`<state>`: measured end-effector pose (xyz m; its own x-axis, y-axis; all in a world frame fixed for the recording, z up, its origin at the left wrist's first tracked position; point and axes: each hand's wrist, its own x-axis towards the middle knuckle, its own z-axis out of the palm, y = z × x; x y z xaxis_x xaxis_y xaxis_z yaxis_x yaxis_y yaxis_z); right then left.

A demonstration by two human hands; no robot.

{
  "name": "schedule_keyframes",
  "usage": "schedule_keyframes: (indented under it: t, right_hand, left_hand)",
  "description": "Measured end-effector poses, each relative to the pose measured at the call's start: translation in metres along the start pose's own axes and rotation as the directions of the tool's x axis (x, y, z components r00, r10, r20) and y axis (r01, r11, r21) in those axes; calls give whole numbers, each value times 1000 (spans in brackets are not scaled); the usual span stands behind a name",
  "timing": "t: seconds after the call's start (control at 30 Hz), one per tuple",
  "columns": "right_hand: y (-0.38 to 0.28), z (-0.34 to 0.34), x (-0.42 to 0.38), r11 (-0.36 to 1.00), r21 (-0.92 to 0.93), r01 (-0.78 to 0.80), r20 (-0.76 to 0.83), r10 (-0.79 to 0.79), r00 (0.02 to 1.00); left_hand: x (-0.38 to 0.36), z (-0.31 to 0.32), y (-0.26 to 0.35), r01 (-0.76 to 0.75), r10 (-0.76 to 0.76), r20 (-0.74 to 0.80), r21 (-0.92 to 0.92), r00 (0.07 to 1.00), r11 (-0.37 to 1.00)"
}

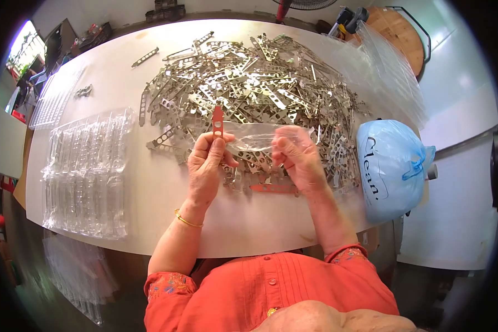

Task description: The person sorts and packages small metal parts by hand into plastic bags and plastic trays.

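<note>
My left hand pinches a flat metal strip with round holes between thumb and fingers. The strip stands upright, its pointed end up, and looks reddish. A thin clear plastic sleeve stretches between both hands. My right hand has its fingers closed on the sleeve's right end. Whether the sleeve also touches the left fingers is hard to make out. Behind and below the hands spreads a large heap of similar holed metal strips. Another reddish-looking strip lies near the heap's front edge.
Clear plastic trays are stacked at the table's left, with another tray behind. A tied blue bag sits at the right edge. Clear plastic sheets lie at the back right. A few strips lie apart on the white table.
</note>
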<state>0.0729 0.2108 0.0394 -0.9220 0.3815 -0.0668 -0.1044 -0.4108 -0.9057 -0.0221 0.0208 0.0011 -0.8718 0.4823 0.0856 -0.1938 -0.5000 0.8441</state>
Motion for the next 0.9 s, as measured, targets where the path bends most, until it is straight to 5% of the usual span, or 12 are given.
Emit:
schedule_keyframes:
  t: [0.3, 0.53, 0.9]
  right_hand:
    - [19, -15, 3, 943, 303, 134, -1, -140, 990]
    - [22, -1, -7, 981, 182, 62, -19, -60, 998]
    - [14, -19, -9, 985, 23, 168, -49, -167, 985]
  left_hand:
    - [-3, 5, -4, 19, -20, 52, 17, 998, 1000]
    - [-8, 8, -7, 60, -66, 88, 62, 994, 996]
    - [-3, 1, 3, -34, 27, 93, 80, 995, 996]
